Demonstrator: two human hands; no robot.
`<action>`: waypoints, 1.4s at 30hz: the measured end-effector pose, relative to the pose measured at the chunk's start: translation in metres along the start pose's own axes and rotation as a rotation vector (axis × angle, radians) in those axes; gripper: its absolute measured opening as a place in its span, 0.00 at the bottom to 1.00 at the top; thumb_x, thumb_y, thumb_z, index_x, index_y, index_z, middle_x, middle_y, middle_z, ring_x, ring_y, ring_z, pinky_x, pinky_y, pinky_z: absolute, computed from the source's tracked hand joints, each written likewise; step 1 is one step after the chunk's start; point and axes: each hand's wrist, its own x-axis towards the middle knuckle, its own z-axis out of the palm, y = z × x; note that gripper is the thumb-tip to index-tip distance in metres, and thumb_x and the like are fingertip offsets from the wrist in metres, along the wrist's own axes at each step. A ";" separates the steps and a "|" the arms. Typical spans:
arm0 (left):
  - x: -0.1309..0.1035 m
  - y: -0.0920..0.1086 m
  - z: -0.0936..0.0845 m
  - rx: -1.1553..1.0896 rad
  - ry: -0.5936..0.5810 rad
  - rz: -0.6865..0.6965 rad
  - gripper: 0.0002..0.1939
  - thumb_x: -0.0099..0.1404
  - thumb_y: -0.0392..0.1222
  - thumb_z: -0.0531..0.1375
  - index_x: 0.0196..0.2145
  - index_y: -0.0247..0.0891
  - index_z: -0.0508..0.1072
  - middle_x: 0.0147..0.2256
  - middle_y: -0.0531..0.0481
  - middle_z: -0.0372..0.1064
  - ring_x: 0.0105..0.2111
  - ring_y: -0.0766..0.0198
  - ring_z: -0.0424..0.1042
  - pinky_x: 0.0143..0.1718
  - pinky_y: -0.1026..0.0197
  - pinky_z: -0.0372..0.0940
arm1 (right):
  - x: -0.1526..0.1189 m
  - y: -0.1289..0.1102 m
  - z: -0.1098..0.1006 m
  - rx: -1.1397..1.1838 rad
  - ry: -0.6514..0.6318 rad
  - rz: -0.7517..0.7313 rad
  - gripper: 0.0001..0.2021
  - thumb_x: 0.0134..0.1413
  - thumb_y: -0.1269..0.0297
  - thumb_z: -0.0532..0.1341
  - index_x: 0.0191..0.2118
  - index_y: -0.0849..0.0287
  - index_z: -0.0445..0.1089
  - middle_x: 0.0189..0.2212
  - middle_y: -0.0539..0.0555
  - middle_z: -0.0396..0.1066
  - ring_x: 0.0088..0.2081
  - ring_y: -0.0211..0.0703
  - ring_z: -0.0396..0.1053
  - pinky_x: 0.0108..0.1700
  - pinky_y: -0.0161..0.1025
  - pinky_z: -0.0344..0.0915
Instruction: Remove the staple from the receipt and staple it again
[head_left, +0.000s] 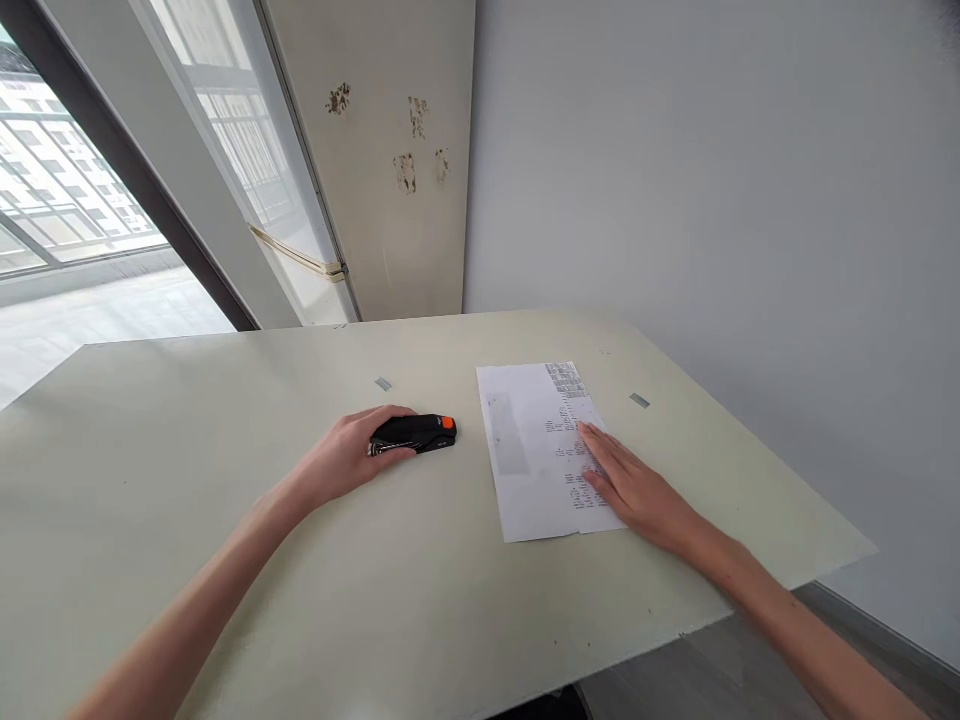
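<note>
My left hand (352, 452) is wrapped around the rear of a black stapler (420, 431) with an orange patch at its far end. The stapler lies on the pale table (300, 580), left of a white printed paper (525, 500). Flat on the paper's right side rests my right hand (626, 485), fingers stretched out and pointing up and left. Printed text and a small table show on the sheet, partly covered by that hand. Whether it is one sheet or a stack, I cannot tell.
Two small grey strips, a left one (383, 383) and a right one (639, 400), lie on the table. A grey wall (675, 200) stands along the right, and a cream panel with brown marks (382, 230) behind. The table's front edge runs diagonally at lower right.
</note>
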 end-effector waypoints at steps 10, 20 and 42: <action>-0.027 -0.024 0.026 -0.057 0.191 -0.161 0.23 0.69 0.63 0.60 0.49 0.42 0.74 0.47 0.45 0.74 0.45 0.52 0.74 0.47 0.54 0.69 | 0.019 -0.003 -0.021 0.021 -0.020 -0.001 0.27 0.76 0.47 0.49 0.74 0.45 0.56 0.76 0.52 0.53 0.76 0.53 0.50 0.73 0.60 0.59; -0.037 -0.017 0.033 -0.175 0.173 -0.140 0.18 0.66 0.58 0.63 0.43 0.41 0.75 0.40 0.47 0.75 0.36 0.55 0.73 0.37 0.56 0.66 | 0.095 -0.132 0.030 0.635 0.028 0.010 0.21 0.74 0.51 0.52 0.65 0.47 0.69 0.67 0.56 0.69 0.68 0.53 0.66 0.62 0.54 0.72; -0.036 -0.046 0.013 -0.827 0.513 -0.279 0.22 0.75 0.61 0.55 0.46 0.40 0.77 0.45 0.44 0.76 0.48 0.52 0.70 0.55 0.53 0.62 | 0.113 -0.174 0.066 0.851 0.088 0.156 0.17 0.75 0.48 0.51 0.51 0.52 0.72 0.50 0.55 0.79 0.49 0.47 0.75 0.55 0.47 0.69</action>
